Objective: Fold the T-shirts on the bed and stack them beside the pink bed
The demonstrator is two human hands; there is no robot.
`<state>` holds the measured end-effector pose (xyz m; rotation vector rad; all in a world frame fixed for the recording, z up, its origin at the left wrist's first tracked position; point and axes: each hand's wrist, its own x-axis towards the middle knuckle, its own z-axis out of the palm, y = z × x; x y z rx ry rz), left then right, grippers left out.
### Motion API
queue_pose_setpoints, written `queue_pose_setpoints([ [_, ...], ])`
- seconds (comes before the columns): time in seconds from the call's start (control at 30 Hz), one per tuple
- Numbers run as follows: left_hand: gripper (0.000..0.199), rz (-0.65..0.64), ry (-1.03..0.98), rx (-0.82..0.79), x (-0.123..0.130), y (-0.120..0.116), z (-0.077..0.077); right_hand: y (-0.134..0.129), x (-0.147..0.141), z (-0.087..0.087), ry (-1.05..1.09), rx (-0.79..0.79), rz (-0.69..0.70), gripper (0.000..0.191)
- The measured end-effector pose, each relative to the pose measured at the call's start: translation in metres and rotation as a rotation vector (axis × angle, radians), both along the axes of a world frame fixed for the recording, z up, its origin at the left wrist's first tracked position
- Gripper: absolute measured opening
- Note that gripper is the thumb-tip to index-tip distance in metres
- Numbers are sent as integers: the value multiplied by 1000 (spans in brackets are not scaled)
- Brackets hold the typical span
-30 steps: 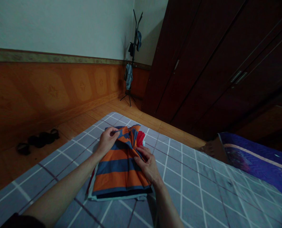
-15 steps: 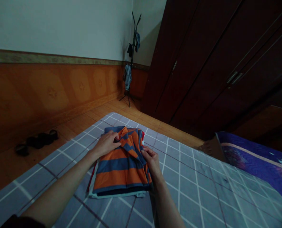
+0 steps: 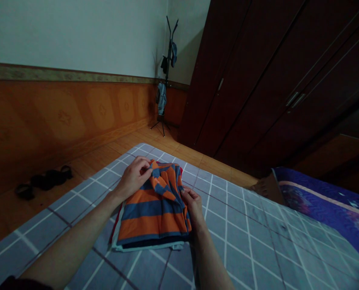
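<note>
An orange and blue striped shirt (image 3: 155, 213) lies folded on top of a small stack of clothes (image 3: 146, 246), whose light blue, dark and red edges show beneath it. My left hand (image 3: 135, 175) pinches the shirt's far left part and holds a fold of it raised. On the right edge, my right hand (image 3: 193, 201) grips the cloth between thumb and fingers. The shirt is bunched and creased between my hands, while its near part lies flat. Exactly what kind of clothes lie underneath cannot be made out.
The stack rests on a bed with a grey checked sheet (image 3: 242, 237). A purple quilted item (image 3: 321, 205) lies at the right beside a cardboard box (image 3: 268, 187). Beyond stand a coat rack (image 3: 168, 60) and a dark wardrobe (image 3: 252, 80). Black objects (image 3: 46, 181) lie on the floor at left.
My left hand has moved slightly up and away, lifting the shirt's far left fold. My right hand stays at the right edge. The view has shifted slightly.
</note>
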<state>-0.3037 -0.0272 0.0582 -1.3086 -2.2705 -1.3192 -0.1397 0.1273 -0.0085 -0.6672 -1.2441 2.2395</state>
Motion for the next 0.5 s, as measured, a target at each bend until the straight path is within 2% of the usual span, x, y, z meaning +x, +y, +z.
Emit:
queue_pose_setpoints([
  [0.17,15,19,-239,102,14,-10,20,1,0,-1,13,-24,-16,22],
  [0.27,16,34,-262,199,21,-19,31,3,0,-2,27,-28,-22,19],
  [0.37,16,70,-259,379,27,-30,49,4,1,-4,28,-27,-17,18],
  [0.5,20,162,-183,759,25,-50,91,6,1,-8,38,-17,-14,17],
])
